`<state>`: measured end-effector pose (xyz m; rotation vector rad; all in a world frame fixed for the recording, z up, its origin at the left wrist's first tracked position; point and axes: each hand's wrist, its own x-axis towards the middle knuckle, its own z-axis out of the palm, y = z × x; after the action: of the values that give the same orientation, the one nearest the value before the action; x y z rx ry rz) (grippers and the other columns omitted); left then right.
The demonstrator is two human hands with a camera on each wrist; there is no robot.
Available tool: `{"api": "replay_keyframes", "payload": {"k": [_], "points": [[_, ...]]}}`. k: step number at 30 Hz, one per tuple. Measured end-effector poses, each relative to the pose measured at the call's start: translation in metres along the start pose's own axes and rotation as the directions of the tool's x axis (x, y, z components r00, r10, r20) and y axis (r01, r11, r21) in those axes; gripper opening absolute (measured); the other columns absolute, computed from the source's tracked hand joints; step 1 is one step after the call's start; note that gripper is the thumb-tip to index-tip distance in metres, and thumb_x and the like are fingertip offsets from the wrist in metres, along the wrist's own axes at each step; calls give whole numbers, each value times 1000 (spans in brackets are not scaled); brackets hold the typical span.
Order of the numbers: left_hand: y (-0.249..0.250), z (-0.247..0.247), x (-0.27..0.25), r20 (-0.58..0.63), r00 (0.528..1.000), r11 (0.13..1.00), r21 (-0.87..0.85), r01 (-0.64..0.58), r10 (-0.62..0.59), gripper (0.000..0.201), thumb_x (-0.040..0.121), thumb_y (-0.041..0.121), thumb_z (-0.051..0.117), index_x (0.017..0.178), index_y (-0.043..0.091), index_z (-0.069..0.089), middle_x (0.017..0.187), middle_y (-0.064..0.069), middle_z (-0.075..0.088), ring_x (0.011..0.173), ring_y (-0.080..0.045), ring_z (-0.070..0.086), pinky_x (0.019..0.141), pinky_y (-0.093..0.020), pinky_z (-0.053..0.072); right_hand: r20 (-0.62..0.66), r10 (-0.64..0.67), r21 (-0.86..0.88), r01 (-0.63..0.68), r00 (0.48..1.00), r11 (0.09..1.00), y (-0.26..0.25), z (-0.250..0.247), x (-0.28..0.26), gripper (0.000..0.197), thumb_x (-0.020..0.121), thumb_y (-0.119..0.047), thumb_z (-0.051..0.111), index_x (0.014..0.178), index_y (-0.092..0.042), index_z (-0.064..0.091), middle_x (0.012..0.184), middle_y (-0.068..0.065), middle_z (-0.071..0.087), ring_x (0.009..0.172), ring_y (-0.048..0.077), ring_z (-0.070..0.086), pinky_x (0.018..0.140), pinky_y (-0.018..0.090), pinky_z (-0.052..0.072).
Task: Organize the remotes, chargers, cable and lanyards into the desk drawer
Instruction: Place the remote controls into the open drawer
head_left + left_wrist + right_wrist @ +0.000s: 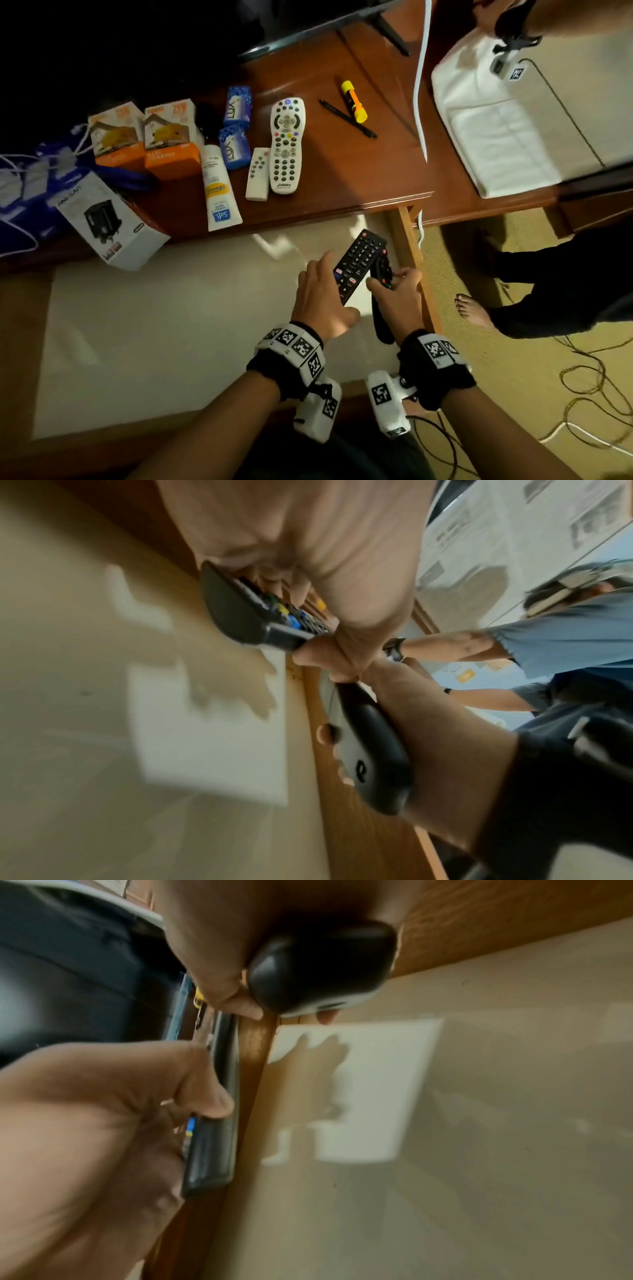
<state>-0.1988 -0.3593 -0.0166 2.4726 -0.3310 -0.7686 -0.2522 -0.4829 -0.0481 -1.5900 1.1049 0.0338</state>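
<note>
Over the right side of the open drawer (pixel 171 325) both hands hold black remotes. My left hand (pixel 327 294) grips a flat black remote (pixel 358 263) by its lower end, buttons up; it shows edge-on in the wrist views (pixel 246 612) (pixel 215 1137). Beside it, my right hand (pixel 397 291) is curled round a second, round-backed black remote (pixel 382 308) (pixel 373 756) (pixel 318 969). Two white remotes, a large one (pixel 287 145) and a small one (pixel 258 174), lie on the desk. Blue lanyards (pixel 133 180) and white chargers (pixel 20 185) sit at the desk's left end.
On the desk lie a white adapter box (pixel 109 222), a lotion tube (pixel 219 192), orange boxes (pixel 171 137), blue soap packs (pixel 236 126), a pen (pixel 347 118) and a yellow marker (pixel 354 101). A white cable (pixel 419 85) hangs at the right. Another person's foot (pixel 472 308) stands by the drawer's right side.
</note>
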Motion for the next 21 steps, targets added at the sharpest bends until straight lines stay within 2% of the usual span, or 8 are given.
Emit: {"api": "replay_keyframes", "payload": {"k": [1, 4, 8, 12, 16, 19, 21], "points": [[-8, 3, -1, 42, 999, 999, -4, 32, -32, 103, 63, 24, 75, 146, 20, 13, 131, -4, 34, 121, -26, 34, 102, -34, 35, 20, 28, -41, -27, 999, 999, 1, 2, 0, 48, 77, -23, 69, 110, -17, 34, 81, -2, 52, 69, 13, 53, 63, 29, 41], [-29, 11, 1, 138, 978, 987, 0, 158, -156, 103, 64, 27, 75, 146, 20, 14, 132, -7, 32, 126, -30, 34, 102, -37, 36, 80, 79, -171, -64, 994, 983, 5, 11, 4, 62, 75, -22, 70, 124, -18, 31, 92, 4, 53, 80, 24, 56, 76, 35, 47], [-47, 19, 12, 216, 934, 959, 58, 278, -284, 102, 66, 27, 75, 146, 22, 11, 133, -8, 29, 127, -31, 32, 102, -36, 36, 153, 102, -389, -35, 983, 920, 11, 24, 15, 81, 71, -26, 68, 135, -31, 20, 108, 15, 60, 91, 34, 62, 81, 41, 53], [-55, 27, 18, 244, 913, 945, 120, 305, -326, 104, 66, 26, 76, 146, 20, 9, 132, -11, 28, 123, -35, 35, 99, -40, 40, 218, 108, -575, 38, 970, 817, 14, 28, 23, 89, 72, -21, 67, 138, -39, 9, 112, 21, 61, 99, 39, 61, 84, 44, 53], [-56, 35, 23, 282, 898, 941, 134, 311, -337, 109, 67, 25, 74, 148, 21, 0, 134, -12, 26, 124, -35, 37, 100, -40, 39, 247, 119, -702, 93, 962, 706, 20, 29, 28, 99, 72, -20, 66, 140, -48, 0, 110, 17, 61, 97, 36, 61, 80, 43, 54], [-53, 40, 25, 290, 893, 938, 148, 315, -345, 110, 68, 24, 74, 147, 22, -1, 136, -12, 26, 125, -35, 37, 101, -39, 38, 259, 121, -800, 143, 958, 583, 23, 33, 31, 99, 74, -23, 67, 139, -51, -2, 112, 16, 58, 99, 36, 59, 83, 45, 53], [-53, 42, 24, 297, 893, 938, 176, 297, -339, 111, 67, 24, 76, 147, 21, -2, 136, -12, 27, 124, -35, 37, 99, -40, 39, 274, 124, -819, 163, 954, 550, 23, 37, 32, 95, 75, -25, 67, 138, -50, -1, 113, 17, 56, 99, 37, 59, 84, 46, 52]]}}
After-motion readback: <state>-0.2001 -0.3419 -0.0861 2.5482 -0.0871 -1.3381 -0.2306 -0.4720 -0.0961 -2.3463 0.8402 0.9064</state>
